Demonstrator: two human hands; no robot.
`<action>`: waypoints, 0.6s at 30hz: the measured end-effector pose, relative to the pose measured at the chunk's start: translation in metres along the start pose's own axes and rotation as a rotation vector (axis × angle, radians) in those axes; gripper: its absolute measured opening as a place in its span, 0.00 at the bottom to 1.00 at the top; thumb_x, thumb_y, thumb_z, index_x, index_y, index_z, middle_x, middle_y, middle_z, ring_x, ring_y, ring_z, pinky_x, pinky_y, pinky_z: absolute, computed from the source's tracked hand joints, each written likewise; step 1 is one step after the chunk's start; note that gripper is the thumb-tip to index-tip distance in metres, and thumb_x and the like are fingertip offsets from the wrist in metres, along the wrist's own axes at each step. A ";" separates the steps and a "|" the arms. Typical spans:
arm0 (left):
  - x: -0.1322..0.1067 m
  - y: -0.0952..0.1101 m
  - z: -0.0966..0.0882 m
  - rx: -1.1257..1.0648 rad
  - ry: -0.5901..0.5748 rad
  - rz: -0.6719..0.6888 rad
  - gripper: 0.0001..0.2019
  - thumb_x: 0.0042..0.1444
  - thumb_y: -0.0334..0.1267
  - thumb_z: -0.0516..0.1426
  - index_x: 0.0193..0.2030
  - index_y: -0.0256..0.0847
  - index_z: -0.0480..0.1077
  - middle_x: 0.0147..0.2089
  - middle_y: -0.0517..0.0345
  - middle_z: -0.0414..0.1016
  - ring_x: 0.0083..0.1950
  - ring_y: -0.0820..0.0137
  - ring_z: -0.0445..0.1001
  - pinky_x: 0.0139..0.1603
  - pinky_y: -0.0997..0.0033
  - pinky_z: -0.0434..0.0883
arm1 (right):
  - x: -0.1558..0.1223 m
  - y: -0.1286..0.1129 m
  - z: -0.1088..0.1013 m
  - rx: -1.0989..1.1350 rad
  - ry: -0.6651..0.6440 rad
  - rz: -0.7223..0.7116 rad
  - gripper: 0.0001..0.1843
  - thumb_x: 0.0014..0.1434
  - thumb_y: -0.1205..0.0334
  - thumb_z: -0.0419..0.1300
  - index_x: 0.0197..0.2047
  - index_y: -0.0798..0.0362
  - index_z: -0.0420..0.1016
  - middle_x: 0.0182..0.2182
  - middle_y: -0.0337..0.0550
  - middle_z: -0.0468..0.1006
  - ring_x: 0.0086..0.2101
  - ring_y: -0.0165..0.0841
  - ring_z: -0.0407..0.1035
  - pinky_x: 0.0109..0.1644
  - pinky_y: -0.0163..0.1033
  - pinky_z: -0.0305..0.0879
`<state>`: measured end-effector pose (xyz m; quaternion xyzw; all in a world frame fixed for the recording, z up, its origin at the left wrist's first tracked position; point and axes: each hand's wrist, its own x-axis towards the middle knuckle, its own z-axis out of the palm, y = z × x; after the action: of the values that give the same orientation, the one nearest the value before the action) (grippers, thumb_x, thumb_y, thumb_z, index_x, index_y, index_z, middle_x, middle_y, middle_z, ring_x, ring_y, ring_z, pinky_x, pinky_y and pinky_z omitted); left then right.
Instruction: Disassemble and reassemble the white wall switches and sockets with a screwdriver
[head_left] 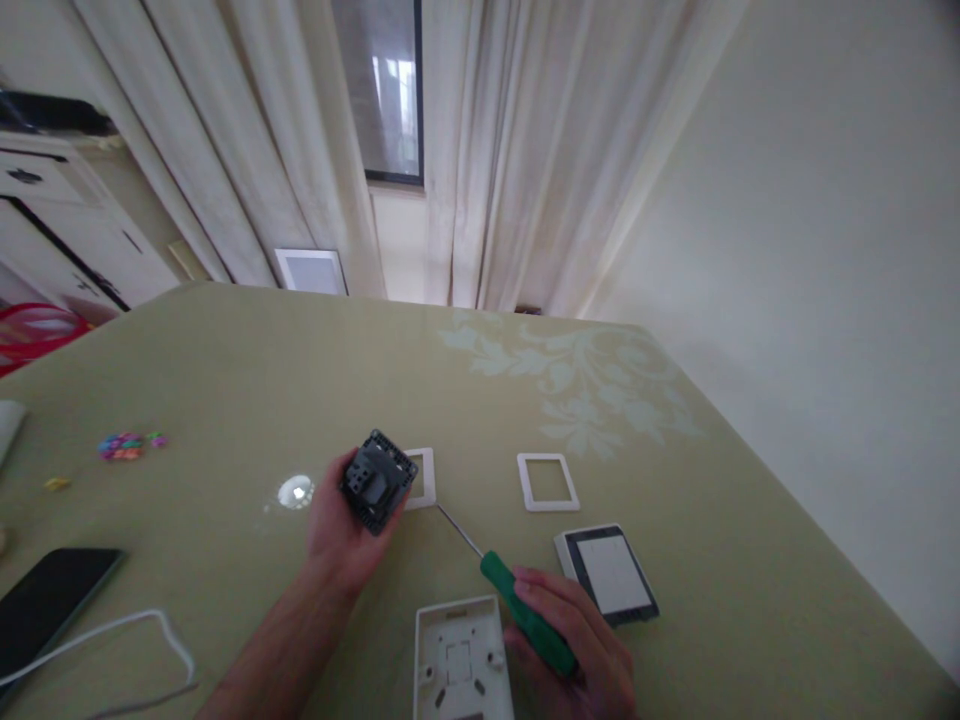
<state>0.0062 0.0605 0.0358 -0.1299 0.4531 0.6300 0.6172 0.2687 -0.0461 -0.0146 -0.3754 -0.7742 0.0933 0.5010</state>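
Observation:
My left hand [341, 545] is closed around a dark grey wall switch module [379, 482], holding it tilted above the table with its moulded back toward me. In my right hand [581, 640] is a screwdriver [529, 610] with a green handle; its thin shaft points up and left, the tip apart from the module. Partly hidden behind the module lies a white square frame [427, 478]. Below the screwdriver sits a white back box [461, 650], its open side up and its lower end cut off by the view.
A second white frame [549, 483] lies right of centre. Beside my right hand is an assembled switch [611, 570] with a white face. At left are a black phone [56, 600], a white cable [161, 620] and small colourful pieces [124, 446]. A wall [825, 330] borders the right side.

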 end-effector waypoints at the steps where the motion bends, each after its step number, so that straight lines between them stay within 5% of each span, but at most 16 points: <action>1: -0.001 -0.001 -0.001 0.018 -0.005 -0.003 0.10 0.68 0.33 0.57 0.49 0.40 0.79 0.34 0.55 0.84 0.30 0.64 0.84 0.33 0.64 0.84 | 0.001 -0.001 -0.001 0.000 0.006 0.006 0.16 0.73 0.64 0.63 0.62 0.54 0.78 0.48 0.54 0.87 0.47 0.39 0.86 0.49 0.36 0.86; 9: -0.025 -0.029 -0.008 0.127 -0.209 -0.165 0.07 0.64 0.35 0.58 0.34 0.41 0.72 0.25 0.59 0.75 0.19 0.70 0.74 0.17 0.76 0.70 | -0.001 0.004 -0.014 0.075 0.236 0.125 0.14 0.73 0.56 0.65 0.57 0.51 0.79 0.42 0.52 0.86 0.42 0.41 0.83 0.40 0.43 0.86; 13: -0.042 -0.040 0.005 0.206 -0.160 -0.209 0.08 0.64 0.35 0.59 0.32 0.41 0.71 0.24 0.61 0.76 0.19 0.71 0.75 0.18 0.76 0.72 | 0.012 0.001 -0.029 0.039 0.431 0.038 0.14 0.73 0.50 0.62 0.55 0.50 0.78 0.37 0.50 0.83 0.37 0.43 0.80 0.38 0.48 0.83; 15: -0.046 -0.043 0.011 0.265 -0.164 -0.190 0.07 0.62 0.36 0.60 0.32 0.41 0.72 0.24 0.61 0.76 0.19 0.71 0.76 0.20 0.75 0.73 | 0.030 -0.005 -0.039 0.033 0.386 -0.037 0.14 0.74 0.48 0.61 0.54 0.46 0.75 0.35 0.47 0.83 0.34 0.42 0.79 0.37 0.49 0.81; 18: -0.047 -0.048 0.018 0.332 -0.255 -0.140 0.08 0.60 0.40 0.63 0.31 0.41 0.72 0.23 0.62 0.76 0.20 0.70 0.75 0.21 0.74 0.73 | 0.071 -0.021 -0.047 0.062 0.130 -0.078 0.10 0.76 0.53 0.59 0.56 0.45 0.71 0.36 0.45 0.83 0.35 0.40 0.79 0.39 0.47 0.79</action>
<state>0.0661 0.0348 0.0601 0.0231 0.4587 0.5138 0.7246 0.2828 -0.0239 0.0695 -0.3343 -0.7508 0.0729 0.5650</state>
